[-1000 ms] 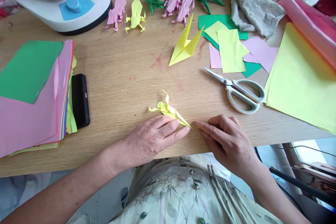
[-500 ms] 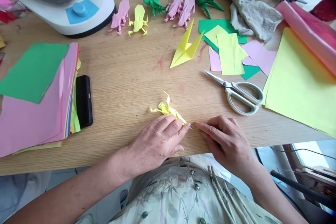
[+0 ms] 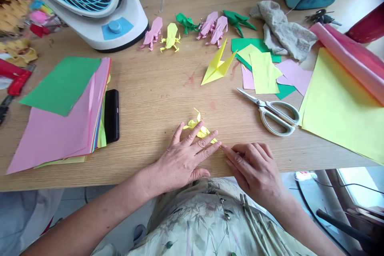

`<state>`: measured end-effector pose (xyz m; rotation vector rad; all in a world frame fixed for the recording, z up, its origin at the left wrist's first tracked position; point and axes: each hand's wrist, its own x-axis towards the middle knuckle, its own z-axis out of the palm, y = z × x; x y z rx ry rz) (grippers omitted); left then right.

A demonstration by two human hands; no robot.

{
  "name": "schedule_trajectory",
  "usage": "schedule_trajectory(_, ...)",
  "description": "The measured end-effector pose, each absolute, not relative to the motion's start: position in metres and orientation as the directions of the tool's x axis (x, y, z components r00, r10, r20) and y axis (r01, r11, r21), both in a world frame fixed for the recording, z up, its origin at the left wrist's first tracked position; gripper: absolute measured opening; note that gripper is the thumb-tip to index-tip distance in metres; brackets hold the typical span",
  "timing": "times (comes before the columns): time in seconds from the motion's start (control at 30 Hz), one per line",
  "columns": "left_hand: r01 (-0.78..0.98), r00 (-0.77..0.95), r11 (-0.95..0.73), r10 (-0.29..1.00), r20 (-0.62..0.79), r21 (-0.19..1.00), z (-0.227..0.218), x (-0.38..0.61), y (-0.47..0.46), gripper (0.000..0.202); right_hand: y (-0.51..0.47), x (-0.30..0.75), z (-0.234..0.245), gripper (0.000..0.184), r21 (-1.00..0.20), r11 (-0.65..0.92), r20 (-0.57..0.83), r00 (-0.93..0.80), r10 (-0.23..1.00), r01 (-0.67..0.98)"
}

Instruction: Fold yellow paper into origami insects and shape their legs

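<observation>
A yellow folded-paper figure (image 3: 204, 131) lies on the counter (image 3: 144, 108) beneath the nearer, wide-spread left hand (image 3: 184, 160), its long axis slanting rightward to a narrow end beside the curled right hand (image 3: 255, 168) (whether that hand pinches it cannot be told).

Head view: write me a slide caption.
Left hand splayed across a yellow origami figure, right hand close beside it, pale-handled scissors lying beyond.

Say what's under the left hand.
Under the left hand is a yellow folded-paper figure. Parts show between the spread fingers, and a thin end curls out beyond them. The parts directly beneath the fingers, and anything else under the hand, are covered.
</observation>
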<state>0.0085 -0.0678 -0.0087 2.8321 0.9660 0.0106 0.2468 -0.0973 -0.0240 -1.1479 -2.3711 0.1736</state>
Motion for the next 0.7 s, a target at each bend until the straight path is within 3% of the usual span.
schedule_trajectory(0.27,0.595,0.798,-0.79,0.602,0.004,0.146,-0.0096,0.0053,-0.0667,0.086,-0.0987,0.246,-0.0262,0.029,-0.293,0.634,0.349,-0.537,0.768,0.716)
schedule_trajectory(0.43,0.602,0.796,-0.795,0.605,0.024,0.071,-0.0086,0.0029,-0.0626,0.081,-0.0979,0.2473,-0.0276,0.03,-0.323,0.635,0.332,-0.545,0.77,0.702)
schedule_trajectory(0.7,0.625,0.779,-0.778,0.627,0.013,0.069,-0.0116,0.0032,-0.0635,0.084,-0.0962,0.2472,-0.0265,0.028,-0.326,0.637,0.327,-0.549,0.769,0.699)
